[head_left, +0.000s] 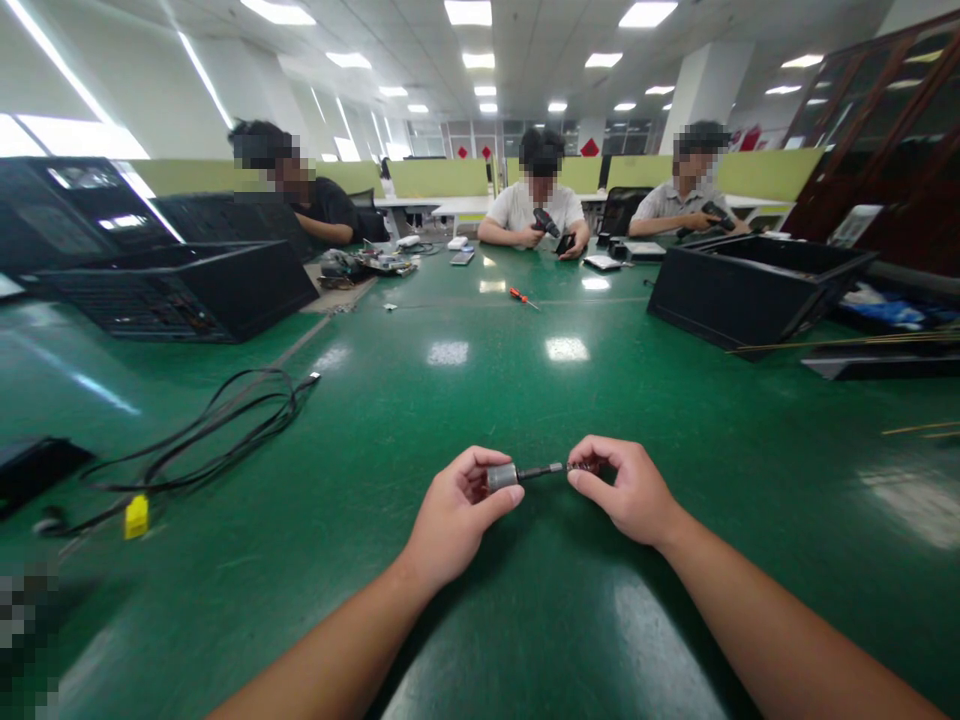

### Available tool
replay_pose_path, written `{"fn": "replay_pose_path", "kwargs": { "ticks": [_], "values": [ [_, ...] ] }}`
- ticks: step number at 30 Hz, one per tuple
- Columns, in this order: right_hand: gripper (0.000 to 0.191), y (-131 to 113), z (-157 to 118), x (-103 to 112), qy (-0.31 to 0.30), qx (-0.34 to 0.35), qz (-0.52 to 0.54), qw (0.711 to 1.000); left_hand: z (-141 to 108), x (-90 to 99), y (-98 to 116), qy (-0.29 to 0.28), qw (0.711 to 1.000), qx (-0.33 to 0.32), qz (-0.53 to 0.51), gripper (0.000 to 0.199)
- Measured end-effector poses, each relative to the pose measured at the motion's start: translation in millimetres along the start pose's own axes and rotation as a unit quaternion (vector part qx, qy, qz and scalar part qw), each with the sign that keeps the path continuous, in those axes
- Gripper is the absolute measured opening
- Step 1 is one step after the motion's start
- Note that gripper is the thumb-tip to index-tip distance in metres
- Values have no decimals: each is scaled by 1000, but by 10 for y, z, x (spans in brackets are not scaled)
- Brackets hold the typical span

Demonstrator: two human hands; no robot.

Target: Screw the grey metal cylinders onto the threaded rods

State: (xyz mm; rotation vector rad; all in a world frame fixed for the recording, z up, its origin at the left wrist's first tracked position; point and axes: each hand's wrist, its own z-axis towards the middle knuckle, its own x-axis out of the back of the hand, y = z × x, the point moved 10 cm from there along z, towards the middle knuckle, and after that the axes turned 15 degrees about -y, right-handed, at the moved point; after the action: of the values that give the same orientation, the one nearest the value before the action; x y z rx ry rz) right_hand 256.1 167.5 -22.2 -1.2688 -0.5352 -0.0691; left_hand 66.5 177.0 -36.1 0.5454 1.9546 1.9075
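Observation:
In the head view, my left hand point(469, 510) grips a short grey metal cylinder point(503, 478) between thumb and fingers. From the cylinder a thin dark shaft point(536, 472) with a lighter tip points right. My right hand point(628, 490) pinches a small, dark, coiled piece that looks like a spring point(579, 466), close to the shaft's tip. Whether the coil touches the tip I cannot tell. Part of the coil is hidden by my right fingers. Both hands are low over the green table point(487, 400).
Black computer cases stand at left point(217, 290) and right point(757, 290). A looped black cable point(247, 440) with a yellow tag point(136, 517) lies left. Farther off is an orange screwdriver point(519, 295). Three people sit across the table, two holding power drills point(546, 222).

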Motion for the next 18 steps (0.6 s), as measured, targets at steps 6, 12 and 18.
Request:
{"fn": "replay_pose_path", "kwargs": {
  "ticks": [6, 12, 18],
  "values": [
    [23, 411, -95, 409, 200, -19, 251, 947, 43, 90, -77, 31, 995, -26, -89, 38],
    [35, 542, -63, 361, 211, -53, 314, 924, 7, 336, -175, 124, 951, -26, -281, 28],
    [36, 543, -23, 304, 190, -53, 330, 923, -86, 612, -75, 182, 943, -6, -278, 9]
  ]
}}
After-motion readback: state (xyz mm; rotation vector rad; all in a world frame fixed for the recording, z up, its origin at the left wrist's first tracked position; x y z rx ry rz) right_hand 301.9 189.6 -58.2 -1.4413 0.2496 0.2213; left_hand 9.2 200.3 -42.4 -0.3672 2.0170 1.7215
